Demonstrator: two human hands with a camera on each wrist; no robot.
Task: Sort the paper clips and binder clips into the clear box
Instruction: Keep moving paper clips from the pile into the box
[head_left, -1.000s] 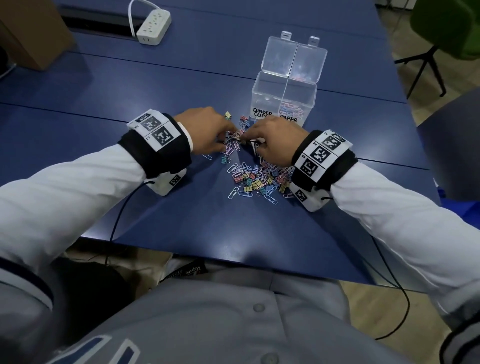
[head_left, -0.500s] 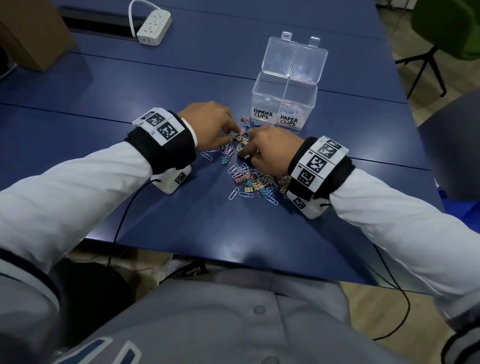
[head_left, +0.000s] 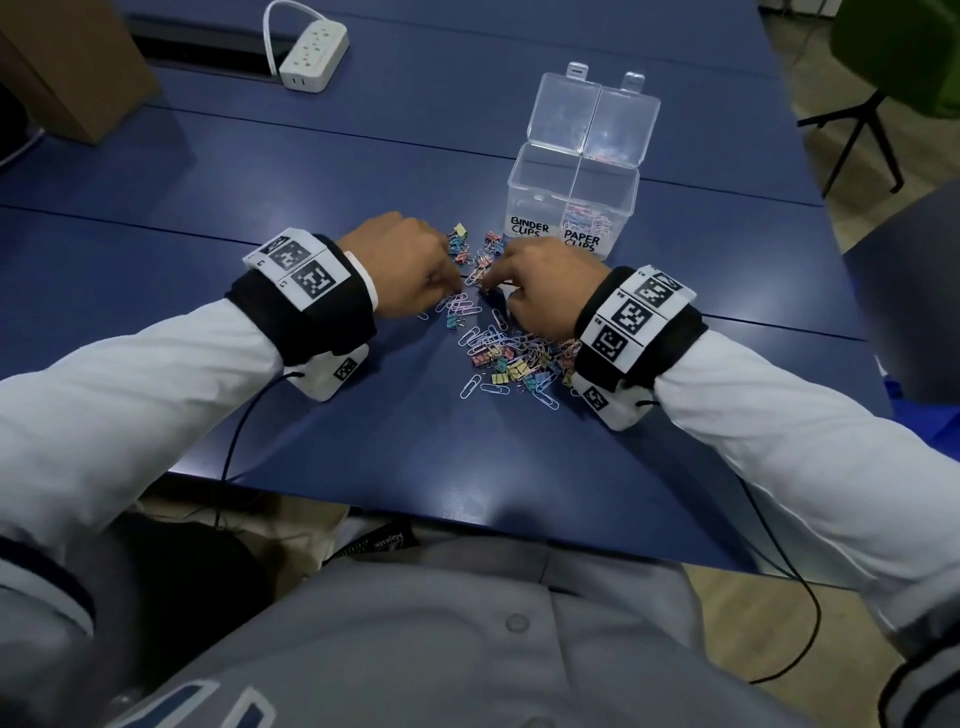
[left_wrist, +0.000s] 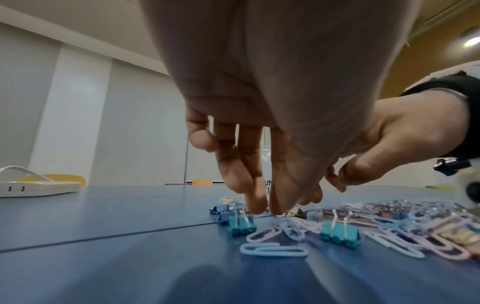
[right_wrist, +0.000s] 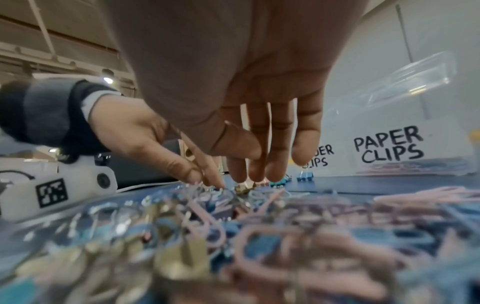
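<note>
A mixed pile of pastel paper clips and small binder clips (head_left: 514, 358) lies on the blue table (head_left: 363, 441). Behind it stands the clear box (head_left: 535, 197), both lids up, labelled BINDER CLIPS on the left and PAPER CLIPS (right_wrist: 389, 146) on the right. The right compartment holds paper clips. My left hand (head_left: 451, 283) points down at the pile's left side. Its thumb and fingertips (left_wrist: 255, 205) meet on a pink paper clip on the table. My right hand (head_left: 491, 286) hangs over the pile's far side, its fingers (right_wrist: 259, 170) straight, the tips just above the clips and holding nothing.
A white power strip (head_left: 313, 49) and a cardboard box (head_left: 67, 78) sit at the far left of the table. A green chair (head_left: 904, 52) stands at the back right. A dark seat (head_left: 909, 291) is beside the table's right edge. Two teal binder clips (left_wrist: 340, 232) stand by my left hand.
Both hands stay low over the pile, their fingertips drawing closer together at its far side. Nothing has been lifted clear of the table.
</note>
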